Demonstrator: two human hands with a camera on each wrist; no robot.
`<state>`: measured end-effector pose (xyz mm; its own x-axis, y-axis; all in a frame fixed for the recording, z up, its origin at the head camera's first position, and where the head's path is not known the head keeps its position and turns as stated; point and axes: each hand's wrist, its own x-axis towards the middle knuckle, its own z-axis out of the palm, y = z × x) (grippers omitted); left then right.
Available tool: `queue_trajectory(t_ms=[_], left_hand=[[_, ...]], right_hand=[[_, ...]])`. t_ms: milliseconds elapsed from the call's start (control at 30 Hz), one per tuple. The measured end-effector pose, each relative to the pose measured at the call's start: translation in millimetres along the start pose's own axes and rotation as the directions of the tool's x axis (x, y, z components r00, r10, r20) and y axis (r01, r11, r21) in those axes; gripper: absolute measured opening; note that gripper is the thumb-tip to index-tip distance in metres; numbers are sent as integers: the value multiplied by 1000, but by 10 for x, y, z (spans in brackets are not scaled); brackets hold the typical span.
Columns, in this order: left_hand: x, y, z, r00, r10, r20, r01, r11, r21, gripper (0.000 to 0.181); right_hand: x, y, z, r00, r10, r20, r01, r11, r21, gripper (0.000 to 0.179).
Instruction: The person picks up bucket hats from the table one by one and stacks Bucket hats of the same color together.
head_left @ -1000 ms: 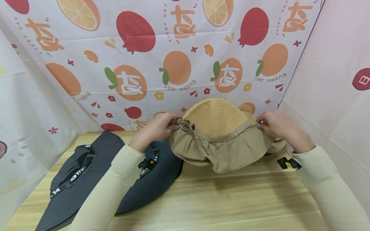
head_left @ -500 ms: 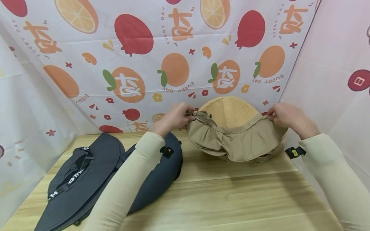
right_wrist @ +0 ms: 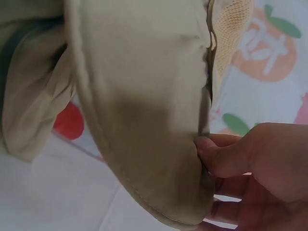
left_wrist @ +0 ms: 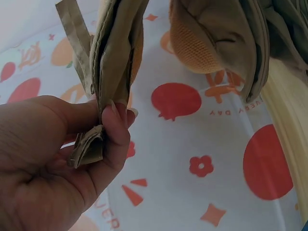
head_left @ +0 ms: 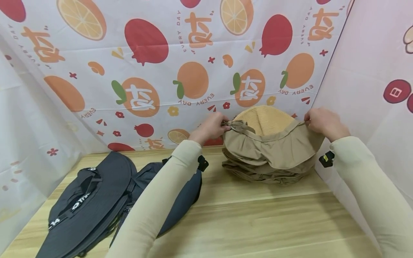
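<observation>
A khaki sun hat (head_left: 284, 150) with a straw-coloured woven crown and a fabric bow hangs between both hands, tilted with its brim toward me. My left hand (head_left: 211, 127) pinches its edge by the bow; the left wrist view shows thumb and fingers gripping the folded band (left_wrist: 115, 62). At the opposite side my right hand (head_left: 327, 123) pinches the brim's end, and the right wrist view has the thumb on the tan cloth (right_wrist: 144, 120). Directly beneath lie more khaki hats (head_left: 258, 173) in a pile, mostly covered. Whether the held hat touches them I cannot tell.
Dark grey bucket hats (head_left: 93, 200) overlap in a pile at the left of the wooden table (head_left: 258, 225). Beside them, a dark blue brim (head_left: 184, 204) is partly behind my left sleeve. A fruit-print curtain (head_left: 190, 43) stands behind, with a pale curtain (head_left: 364, 68) at right.
Both hands have carried the khaki hat to the right and slightly back, over the khaki pile. More of that pile and the table now shows. The dark hats stay in place.
</observation>
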<state>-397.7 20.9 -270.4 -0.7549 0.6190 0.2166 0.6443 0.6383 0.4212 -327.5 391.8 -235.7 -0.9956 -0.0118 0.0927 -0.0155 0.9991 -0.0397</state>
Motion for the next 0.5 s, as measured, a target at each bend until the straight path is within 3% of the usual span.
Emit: queue_trajectory(t_ms=[233, 500], left_hand=[[137, 21, 181, 999, -39, 18, 40, 998, -39, 25], [210, -5, 317, 998, -66, 24, 68, 994, -90, 15]], right_hand=[[103, 155, 97, 999, 35, 3, -35, 999, 28, 29], [187, 291, 225, 999, 45, 10, -45, 998, 50, 31]])
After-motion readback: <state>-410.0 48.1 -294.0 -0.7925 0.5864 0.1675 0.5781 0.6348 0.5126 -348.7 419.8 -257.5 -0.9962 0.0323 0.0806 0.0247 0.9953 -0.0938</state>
